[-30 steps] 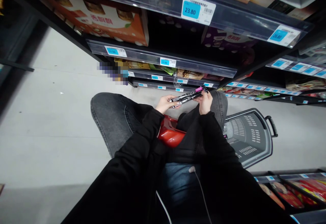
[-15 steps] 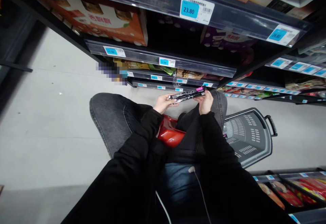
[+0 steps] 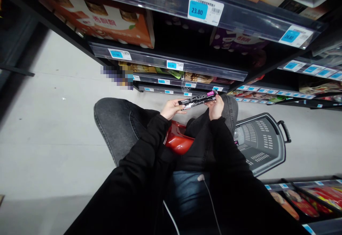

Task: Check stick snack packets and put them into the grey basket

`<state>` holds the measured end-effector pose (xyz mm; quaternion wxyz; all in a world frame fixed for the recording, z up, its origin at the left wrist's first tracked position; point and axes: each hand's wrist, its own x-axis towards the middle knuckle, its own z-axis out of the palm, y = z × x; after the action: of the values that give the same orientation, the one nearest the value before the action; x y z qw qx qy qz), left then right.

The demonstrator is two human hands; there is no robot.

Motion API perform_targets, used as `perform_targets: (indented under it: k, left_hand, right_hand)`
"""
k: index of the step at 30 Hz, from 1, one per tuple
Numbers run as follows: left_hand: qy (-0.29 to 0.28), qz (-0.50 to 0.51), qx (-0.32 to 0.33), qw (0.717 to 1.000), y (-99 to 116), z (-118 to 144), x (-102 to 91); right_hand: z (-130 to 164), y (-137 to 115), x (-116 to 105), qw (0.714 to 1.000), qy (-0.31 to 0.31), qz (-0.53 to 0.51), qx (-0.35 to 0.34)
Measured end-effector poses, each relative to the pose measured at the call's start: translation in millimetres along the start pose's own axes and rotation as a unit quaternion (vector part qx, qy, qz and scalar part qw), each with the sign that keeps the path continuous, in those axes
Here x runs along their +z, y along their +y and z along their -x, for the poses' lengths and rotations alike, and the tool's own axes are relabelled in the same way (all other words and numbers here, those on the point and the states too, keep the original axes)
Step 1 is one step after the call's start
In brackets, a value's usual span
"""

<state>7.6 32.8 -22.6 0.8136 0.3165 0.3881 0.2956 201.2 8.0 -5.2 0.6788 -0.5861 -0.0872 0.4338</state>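
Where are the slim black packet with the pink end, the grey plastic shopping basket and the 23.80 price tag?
Slim black packet (image 3: 197, 100), head view, middle of its long face.
Grey plastic shopping basket (image 3: 269, 121), head view, far rim.
23.80 price tag (image 3: 205, 9), head view, label centre.

packet (image 3: 198, 100) between hands, basket (image 3: 260, 143) probably right

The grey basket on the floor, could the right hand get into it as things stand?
Probably yes. The grey basket sits open-topped just beside the right hand, with nothing over it. But that hand and the left hand both hold the dark packet.
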Motion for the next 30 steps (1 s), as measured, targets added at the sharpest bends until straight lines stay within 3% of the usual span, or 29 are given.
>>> perform_targets:
  k: [5,11,15,21,26,30]
  left_hand:
    - [0.006,0.013,0.015,1.0,0.6,0.6,2.3]
    - [0.082,0.033,0.07,0.994,-2.8,-3.4,-3.6]
    - [0.103,0.032,0.11,0.988,-0.8,-2.7,-8.7]
    - [0.113,0.007,0.09,0.99,4.5,0.6,-10.8]
    - [0.096,0.036,0.112,0.988,6.1,1.6,-9.6]
    - [0.063,0.001,0.104,0.993,5.8,1.6,-11.4]
  right_hand:
    - [-0.6,0.3,-0.3,1.0,-0.009,0.009,-0.002]
    - [0.3,-1.7,-0.2,0.997,-0.066,0.032,-0.008]
    - [1.9,-4.1,-0.4,0.995,-0.093,0.026,0.006]
    - [6.4,-12.5,-0.6,0.984,-0.17,0.015,0.045]
    - [4.8,-12.0,-2.7,0.987,-0.145,0.035,0.061]
    - [0.5,-1.8,-4.4,0.985,-0.079,0.153,-0.013]
